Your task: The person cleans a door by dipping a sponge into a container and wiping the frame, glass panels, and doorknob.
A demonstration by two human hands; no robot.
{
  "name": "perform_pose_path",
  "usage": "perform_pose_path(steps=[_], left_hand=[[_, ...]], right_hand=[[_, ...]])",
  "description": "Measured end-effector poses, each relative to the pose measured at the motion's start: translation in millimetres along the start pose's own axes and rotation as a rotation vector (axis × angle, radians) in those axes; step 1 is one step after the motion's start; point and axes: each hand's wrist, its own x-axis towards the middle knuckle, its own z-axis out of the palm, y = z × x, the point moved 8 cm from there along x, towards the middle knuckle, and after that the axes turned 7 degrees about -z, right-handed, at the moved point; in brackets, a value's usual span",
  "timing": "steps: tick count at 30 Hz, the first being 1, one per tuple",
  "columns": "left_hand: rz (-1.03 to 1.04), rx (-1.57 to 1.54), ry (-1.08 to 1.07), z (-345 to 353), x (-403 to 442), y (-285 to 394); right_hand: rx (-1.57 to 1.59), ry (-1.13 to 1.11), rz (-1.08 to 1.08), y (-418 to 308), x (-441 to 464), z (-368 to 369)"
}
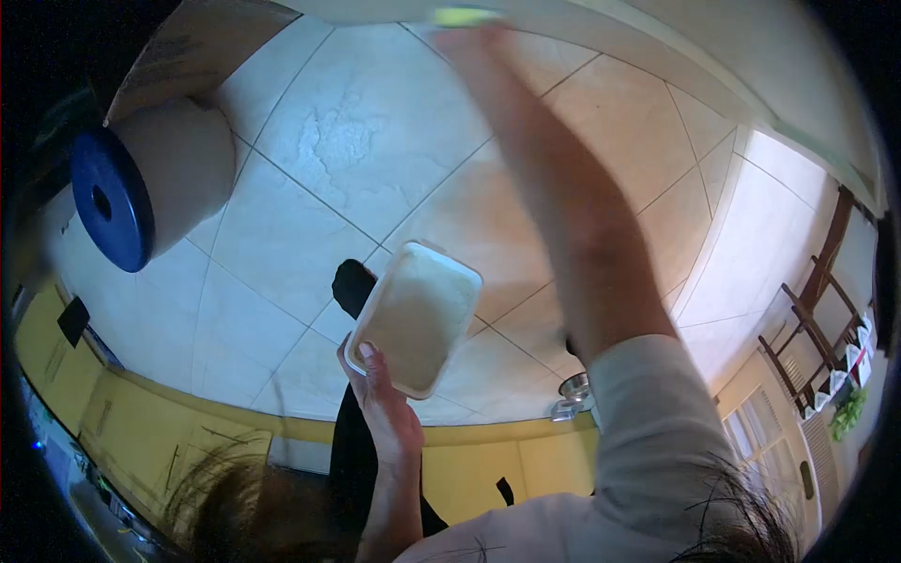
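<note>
My left hand (383,399) is closed on the near left corner of a white plastic tub (474,305), with the thumb over its rim. The inside of the tub looks pale and cloudy; whether liquid fills it I cannot tell exactly. My right arm stretches far forward, and my right hand (474,39) is smeared by motion at the top of the view. In it is a yellow-green sponge (466,16), close against a pale upright surface (582,23). Its fingers are too blurred to make out singly.
A wet patch (338,141) lies on the tiled floor (291,272). To the left a pale bin-like drum with a blue lid (127,202) lies before a cardboard piece (188,56). Yellow cabinets (479,469) line the near side. Metal bowls (574,386) sit by them.
</note>
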Motion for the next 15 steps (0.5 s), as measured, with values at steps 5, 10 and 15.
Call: perform_pose_path(steps=[5, 10, 15], left_hand=[[-0.049, -0.061, 0.003, 4.6, -5.7, -4.3], [-0.023, 0.051, 0.006, 4.9, -8.8, -30.1], [-0.078, 0.072, -0.051, 26.6, -21.7, -53.0]], right_hand=[[0.112, -0.023, -0.407, -191.4, 2.4, -17.8], [0.045, 0.044, -0.428, 16.0, -17.0, -35.9], [-0.329, 0.074, 0.060, 356.5, -86.3, -103.2]])
